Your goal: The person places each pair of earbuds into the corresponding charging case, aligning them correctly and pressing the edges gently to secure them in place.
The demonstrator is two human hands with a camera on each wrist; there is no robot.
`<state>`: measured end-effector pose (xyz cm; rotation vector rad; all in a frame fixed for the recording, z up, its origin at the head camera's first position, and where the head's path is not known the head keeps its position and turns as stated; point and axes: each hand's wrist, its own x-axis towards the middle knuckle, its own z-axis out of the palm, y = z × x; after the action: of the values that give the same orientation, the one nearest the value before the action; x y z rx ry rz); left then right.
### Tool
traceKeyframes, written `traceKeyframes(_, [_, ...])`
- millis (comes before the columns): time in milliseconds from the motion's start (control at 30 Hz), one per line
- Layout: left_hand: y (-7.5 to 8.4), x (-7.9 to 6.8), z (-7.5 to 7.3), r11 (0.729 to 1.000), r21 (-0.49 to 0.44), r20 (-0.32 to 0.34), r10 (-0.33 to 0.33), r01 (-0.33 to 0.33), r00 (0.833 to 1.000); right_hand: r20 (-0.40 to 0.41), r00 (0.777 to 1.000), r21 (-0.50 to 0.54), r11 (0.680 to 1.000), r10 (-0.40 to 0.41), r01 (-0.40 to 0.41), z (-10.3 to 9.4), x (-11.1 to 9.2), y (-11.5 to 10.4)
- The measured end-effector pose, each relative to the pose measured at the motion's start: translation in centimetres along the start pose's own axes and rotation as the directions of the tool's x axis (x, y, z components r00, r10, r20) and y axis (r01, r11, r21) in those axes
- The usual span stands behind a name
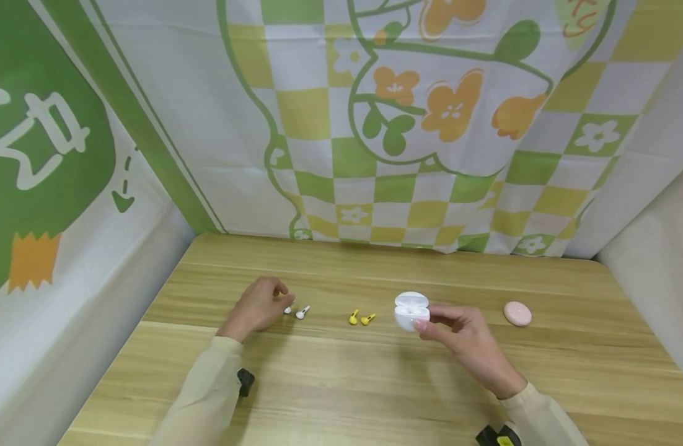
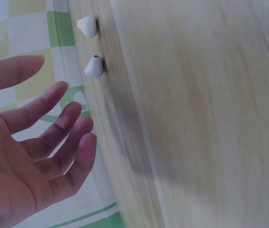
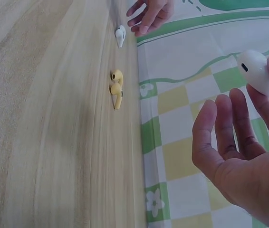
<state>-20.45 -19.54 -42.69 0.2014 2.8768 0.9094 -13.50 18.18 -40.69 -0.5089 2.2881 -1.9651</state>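
Observation:
A white earbud case [image 1: 411, 311] with its lid up is pinched between thumb and fingers of my right hand [image 1: 468, 342], above the table. The right wrist view shows the back of this white case [image 3: 258, 72], with a small dark port. My left hand [image 1: 261, 305] hovers at the two white earbuds [image 1: 302, 313], its fingers loosely bent and partly covering one of them. Nothing lies in the left hand [image 2: 34, 142] in the left wrist view; the white earbuds [image 2: 94, 67] rest on the wood beyond its fingertips. Two yellow earbuds [image 1: 367, 319] lie between my hands.
A round pink case [image 1: 517, 313] lies on the wooden table [image 1: 341, 384], right of my right hand. Behind the table hangs a checkered, flower-printed cloth [image 1: 364, 155]. A white and green wall covering [image 1: 146, 204] borders the left side.

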Motion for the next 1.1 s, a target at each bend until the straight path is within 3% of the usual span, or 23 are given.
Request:
traceKeyframes(700, [-0.32, -0.02, 0.07, 0.999, 0.033, 0.009, -0.042, 0.041, 0.999, -0.044, 0.997, 0.029, 0.997, -0.068, 0.069, 0.41, -0.04, 0.2])
traceKeyframes(1100, [-0.33, 0.11, 0.1, 0.998, 0.05, 0.007, -0.045, 0.045, 0.999, -0.041, 0.999, 0.041, 0.999, -0.023, 0.025, 0.28, -0.07, 0.24])
